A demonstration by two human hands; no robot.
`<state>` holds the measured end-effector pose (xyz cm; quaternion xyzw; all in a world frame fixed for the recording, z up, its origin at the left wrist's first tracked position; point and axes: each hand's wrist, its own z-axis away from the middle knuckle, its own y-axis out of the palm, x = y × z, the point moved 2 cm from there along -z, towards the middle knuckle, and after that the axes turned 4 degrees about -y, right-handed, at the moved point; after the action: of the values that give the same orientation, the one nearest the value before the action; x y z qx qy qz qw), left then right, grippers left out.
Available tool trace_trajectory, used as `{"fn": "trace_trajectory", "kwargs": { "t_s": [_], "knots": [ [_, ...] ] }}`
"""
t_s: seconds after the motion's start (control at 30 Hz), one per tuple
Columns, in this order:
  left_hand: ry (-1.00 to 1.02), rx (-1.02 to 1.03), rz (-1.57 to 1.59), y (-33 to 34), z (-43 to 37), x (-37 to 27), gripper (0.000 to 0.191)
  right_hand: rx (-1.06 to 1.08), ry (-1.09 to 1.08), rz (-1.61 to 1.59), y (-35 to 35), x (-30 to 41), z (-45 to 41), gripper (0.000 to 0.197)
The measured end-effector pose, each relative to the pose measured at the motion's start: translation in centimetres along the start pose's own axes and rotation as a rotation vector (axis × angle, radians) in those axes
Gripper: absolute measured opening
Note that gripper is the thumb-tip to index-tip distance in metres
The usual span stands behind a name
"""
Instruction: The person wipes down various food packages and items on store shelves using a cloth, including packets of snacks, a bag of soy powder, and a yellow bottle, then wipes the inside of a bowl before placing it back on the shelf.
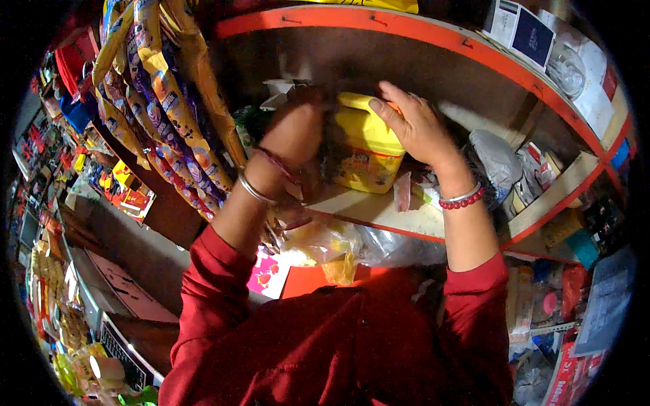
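Note:
A yellow plastic jug [373, 165] with a handle and a red-edged label stands on the shelf [421, 219] in front of me. My right hand [419, 124] is beside the jug's top, its thumb close to the handle; part of something orange shows behind the thumb. Whether the fingers grip anything is not clear. My left hand [299, 114] reaches into the shaded shelf left of the jug; it is blurred and dark, and its fingers cannot be made out. Pale crumpled packaging [278, 94] lies just behind it.
Long strips of yellow and purple packets [172, 111] hang at the left. The shelf unit's orange upper edge [376, 21] curves above my hands. A grey plastic bag [495, 160] lies right of my right wrist. Clear plastic bags [325, 241] sit below the shelf, and a laptop [124, 350] is lower left.

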<state>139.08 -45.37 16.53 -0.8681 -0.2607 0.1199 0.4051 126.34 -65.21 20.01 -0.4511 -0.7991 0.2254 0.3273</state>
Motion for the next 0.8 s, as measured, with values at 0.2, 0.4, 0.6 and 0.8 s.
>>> {"fn": "trace_trajectory", "kwargs": {
  "t_s": [0.2,0.4,0.6,0.8],
  "knots": [
    [-0.346,-0.054,0.453,-4.4,2.8,5.7,0.035,-0.045,-0.052,0.072,0.1,-0.1,0.1,0.061],
    [-0.143,0.083,0.361,-2.6,8.3,-1.7,0.07,-0.057,-0.081,0.007,0.2,0.1,-0.3,0.065],
    [-0.107,0.022,0.386,-0.9,9.1,-1.5,0.097,-0.123,-0.18,0.062,0.1,0.1,-0.1,0.057],
    [-0.067,0.027,0.345,-0.1,9.4,-0.7,0.091,-0.077,-0.154,0.081,-0.3,1.5,0.2,0.054]
  ]
}}
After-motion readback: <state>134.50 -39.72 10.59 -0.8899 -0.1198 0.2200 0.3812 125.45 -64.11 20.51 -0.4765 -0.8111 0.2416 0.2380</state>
